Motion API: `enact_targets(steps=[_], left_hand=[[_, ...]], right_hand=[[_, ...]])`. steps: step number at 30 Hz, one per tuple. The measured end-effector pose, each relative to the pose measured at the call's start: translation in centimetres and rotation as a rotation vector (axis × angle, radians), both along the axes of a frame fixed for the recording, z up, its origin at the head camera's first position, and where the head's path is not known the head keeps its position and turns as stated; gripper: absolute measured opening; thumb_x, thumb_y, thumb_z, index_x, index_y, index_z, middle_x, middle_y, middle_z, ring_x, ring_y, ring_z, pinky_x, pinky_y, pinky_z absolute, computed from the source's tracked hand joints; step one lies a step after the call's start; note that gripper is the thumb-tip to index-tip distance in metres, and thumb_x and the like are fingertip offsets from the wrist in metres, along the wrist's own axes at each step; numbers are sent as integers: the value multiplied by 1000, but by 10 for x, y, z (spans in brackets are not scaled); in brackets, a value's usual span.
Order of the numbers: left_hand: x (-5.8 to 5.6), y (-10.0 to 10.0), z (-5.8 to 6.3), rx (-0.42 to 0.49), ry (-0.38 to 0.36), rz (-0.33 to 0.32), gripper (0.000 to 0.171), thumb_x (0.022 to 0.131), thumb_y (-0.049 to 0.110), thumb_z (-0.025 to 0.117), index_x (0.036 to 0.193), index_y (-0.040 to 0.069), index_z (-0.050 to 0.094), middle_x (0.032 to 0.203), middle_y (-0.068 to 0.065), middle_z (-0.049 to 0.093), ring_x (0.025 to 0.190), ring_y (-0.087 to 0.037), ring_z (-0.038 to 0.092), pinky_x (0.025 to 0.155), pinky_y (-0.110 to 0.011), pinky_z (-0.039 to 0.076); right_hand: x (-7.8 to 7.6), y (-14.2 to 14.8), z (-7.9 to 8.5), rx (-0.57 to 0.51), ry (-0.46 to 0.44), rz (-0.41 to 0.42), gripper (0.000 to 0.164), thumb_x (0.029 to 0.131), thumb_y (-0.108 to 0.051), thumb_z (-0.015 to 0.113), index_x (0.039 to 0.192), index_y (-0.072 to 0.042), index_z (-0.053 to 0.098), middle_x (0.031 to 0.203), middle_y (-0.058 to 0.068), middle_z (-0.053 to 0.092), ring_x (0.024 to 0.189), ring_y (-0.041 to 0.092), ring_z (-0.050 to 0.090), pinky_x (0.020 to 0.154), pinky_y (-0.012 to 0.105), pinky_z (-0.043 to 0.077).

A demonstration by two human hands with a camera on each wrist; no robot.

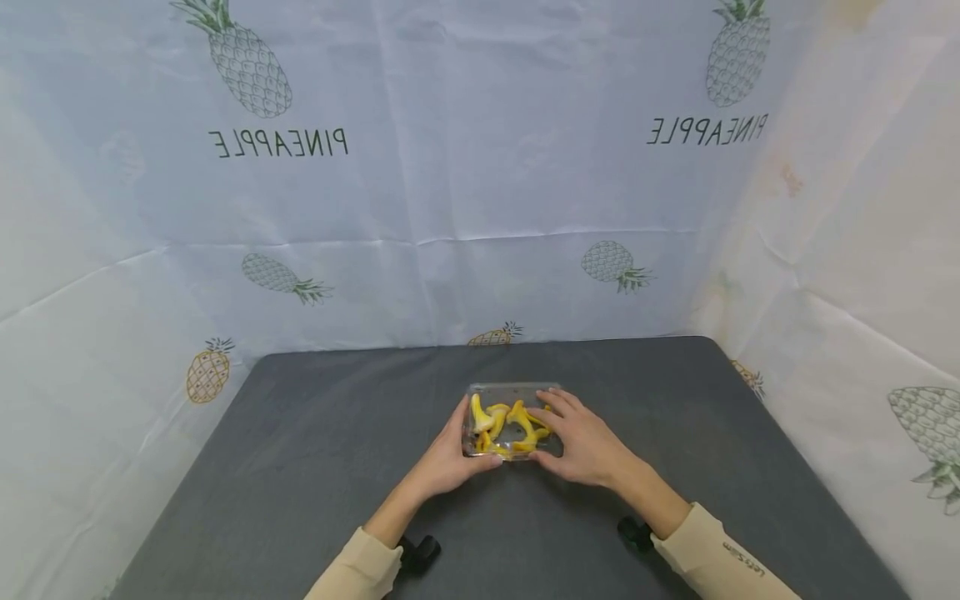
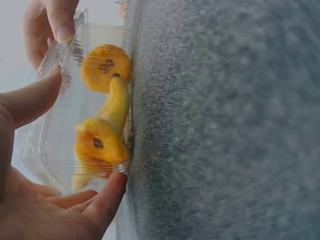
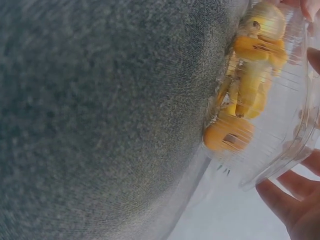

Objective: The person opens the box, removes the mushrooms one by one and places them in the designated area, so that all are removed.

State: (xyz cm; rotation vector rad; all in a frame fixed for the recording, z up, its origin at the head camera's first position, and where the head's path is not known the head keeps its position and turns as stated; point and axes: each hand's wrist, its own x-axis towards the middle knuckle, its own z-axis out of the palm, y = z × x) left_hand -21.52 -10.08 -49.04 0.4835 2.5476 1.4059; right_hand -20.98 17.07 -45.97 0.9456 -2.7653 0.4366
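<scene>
A clear plastic box (image 1: pixel 513 387) stands upright on the dark table. Inside lie several yellow trumpet-shaped pieces (image 1: pixel 522 425), pale along their stems. Their flared orange ends (image 2: pixel 98 141) show dark spots in the wrist views. My left hand (image 1: pixel 444 457) holds the box at its left side, thumb along the near edge and fingers around the side wall. On the other side my right hand (image 1: pixel 583 442) grips the near right part, its thumb at the front and its fingers over the top rim (image 3: pixel 272 175).
Dark grey cloth covers the table (image 1: pixel 322 467). Behind it hangs a pale curtain (image 1: pixel 450 183) printed with pineapples, which continues along both sides. A black wrist device (image 1: pixel 422 554) sits under the left cuff, another black device (image 1: pixel 636 533) under the right.
</scene>
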Motion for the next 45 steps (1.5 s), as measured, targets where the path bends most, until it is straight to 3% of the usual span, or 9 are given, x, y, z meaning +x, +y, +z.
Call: enact_targets(steps=[6, 24, 34, 45], left_hand=[[-1, 1, 4, -19, -4, -10, 114, 88, 42, 80, 164, 7, 3, 165, -24, 17, 145, -43, 32, 108, -60, 37], [-3, 0, 6, -15, -16, -11, 114, 88, 46, 78, 165, 12, 2, 164, -26, 18, 144, -48, 31, 107, -66, 35], [-1, 0, 5, -4, -15, 12, 116, 86, 42, 81, 164, 9, 2, 163, -28, 16, 144, -49, 31, 106, -65, 36], [-4, 3, 6, 62, -29, 7, 116, 85, 37, 83, 165, 11, 2, 165, -25, 14, 142, -47, 35, 107, -62, 37]], right_hand=[[1, -1, 2, 8, 12, -3, 63, 90, -45, 74, 142, -11, 61, 151, 17, 48, 141, 42, 41, 104, 62, 42], [-2, -5, 3, 54, 21, -13, 62, 88, -39, 77, 140, -9, 62, 150, 18, 50, 140, 42, 42, 106, 60, 41], [-5, -8, 2, 84, 63, 6, 56, 89, -37, 75, 137, -11, 65, 146, 17, 54, 138, 42, 45, 105, 59, 43], [-6, -6, 5, 52, 51, -13, 51, 87, -32, 76, 133, -11, 69, 142, 17, 58, 136, 42, 48, 104, 58, 44]])
